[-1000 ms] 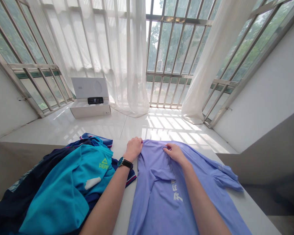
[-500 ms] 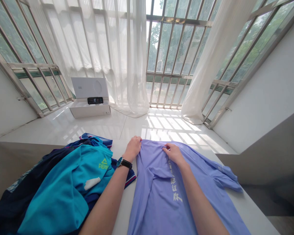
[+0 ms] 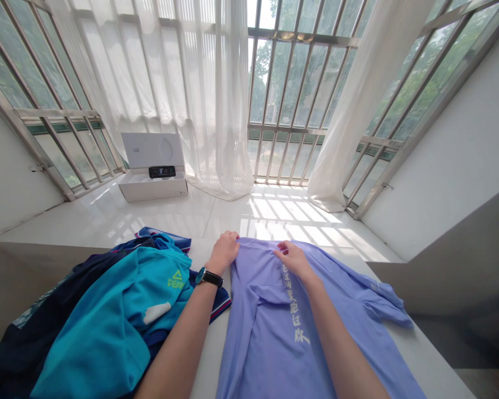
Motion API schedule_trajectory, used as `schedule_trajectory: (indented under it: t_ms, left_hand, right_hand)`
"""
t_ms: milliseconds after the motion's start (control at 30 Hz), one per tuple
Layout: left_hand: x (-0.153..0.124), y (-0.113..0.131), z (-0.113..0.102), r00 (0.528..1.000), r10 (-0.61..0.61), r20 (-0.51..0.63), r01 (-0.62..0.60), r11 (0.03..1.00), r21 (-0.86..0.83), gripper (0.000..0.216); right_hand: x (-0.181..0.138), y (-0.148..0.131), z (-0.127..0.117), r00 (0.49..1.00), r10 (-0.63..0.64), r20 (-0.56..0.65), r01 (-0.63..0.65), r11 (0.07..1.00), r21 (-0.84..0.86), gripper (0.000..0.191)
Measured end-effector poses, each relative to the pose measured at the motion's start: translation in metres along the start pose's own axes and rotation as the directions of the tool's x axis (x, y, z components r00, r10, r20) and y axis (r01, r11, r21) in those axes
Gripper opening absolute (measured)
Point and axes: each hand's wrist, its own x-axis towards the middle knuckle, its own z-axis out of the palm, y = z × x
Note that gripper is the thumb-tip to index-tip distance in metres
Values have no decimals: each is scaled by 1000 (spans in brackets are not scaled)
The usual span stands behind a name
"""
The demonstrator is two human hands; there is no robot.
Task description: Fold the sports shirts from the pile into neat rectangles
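Observation:
A lavender shirt (image 3: pixel 270 338) lies spread on the white surface in front of me, one side folded in and a column of white characters down its middle. My left hand (image 3: pixel 225 250), with a black-strapped watch (image 3: pixel 209 276) on the wrist, is closed on the shirt's far left corner. Over the far edge, near the top of the lettering, my right hand (image 3: pixel 291 257) hovers with thumb and forefinger apart, holding nothing. The shirt's sleeve (image 3: pixel 385 302) stretches out to the right.
Left of the shirt is a heap of clothes with a turquoise top (image 3: pixel 108 316) uppermost. A white box (image 3: pixel 153 189) with its lid up stands on the window ledge, a black device (image 3: pixel 162 172) on it. White curtains (image 3: pixel 220 100) hang before barred windows.
My right hand has let go of the shirt's far edge, its thumb and forefinger parting. My left hand keeps its grip at the corner; more of the lettering shows.

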Motion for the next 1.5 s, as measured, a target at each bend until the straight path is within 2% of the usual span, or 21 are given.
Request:
schedule_trajectory:
  t_ms: [233, 333, 433, 533, 833, 1100, 1367, 1500]
  left_hand:
    - [-2, 12, -13, 1000, 21, -12, -20, 999, 34, 20]
    - [-3, 17, -10, 996, 76, 42, -77, 997, 23, 21]
    - [-5, 22, -3, 987, 119, 106, -123, 992, 30, 23]
    - [-7, 25, 3, 983, 116, 144, -126, 990, 62, 25]
    - [-8, 21, 12, 985, 109, 135, -121, 989, 87, 30]
    - [-5, 15, 17, 991, 97, 91, -102, 993, 55, 22]
    - [-7, 18, 12, 995, 83, 61, -86, 995, 59, 22]
    - [-7, 19, 12, 996, 74, 53, -78, 994, 72, 22]
  right_hand:
    - [-3, -15, -18, 989, 42, 145, -38, 999, -28, 15]
    - [-7, -17, -27, 966, 106, 236, -93, 993, -67, 14]
    - [-9, -17, -29, 939, 162, 304, -136, 985, -106, 27]
    - [-10, -18, -27, 914, 202, 352, -169, 978, -121, 30]
    - [-14, -24, -23, 844, 246, 476, -209, 969, -130, 34]
    - [-14, -27, -33, 860, 172, 481, -135, 985, -112, 24]
    - [-16, -22, -40, 808, 213, 549, -188, 977, -101, 29]
    - [-17, -26, -38, 804, 219, 553, -201, 975, -95, 28]
